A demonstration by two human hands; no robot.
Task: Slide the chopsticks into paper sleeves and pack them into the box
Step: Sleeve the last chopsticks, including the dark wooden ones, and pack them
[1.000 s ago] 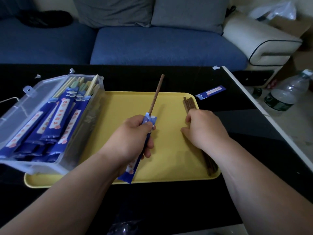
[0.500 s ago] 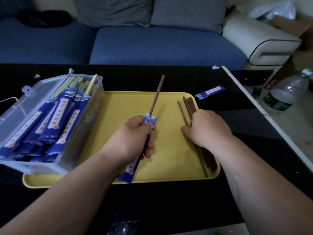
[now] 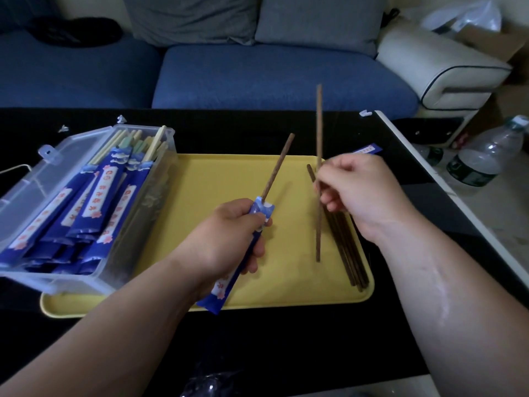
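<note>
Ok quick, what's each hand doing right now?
Left hand: grips the blue paper sleeve with a brown wooden chopstick partly inside.
Right hand: pinches a loose brown wooden chopstick.

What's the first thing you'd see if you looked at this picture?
The bright yellow tray in the middle of the dark table stands out first. Over it, the right hand pinches a brown chopstick nearly upright, while the left hand grips a blue sleeve with another chopstick poking out. At the left, a clear box is packed with blue sleeves.
</note>
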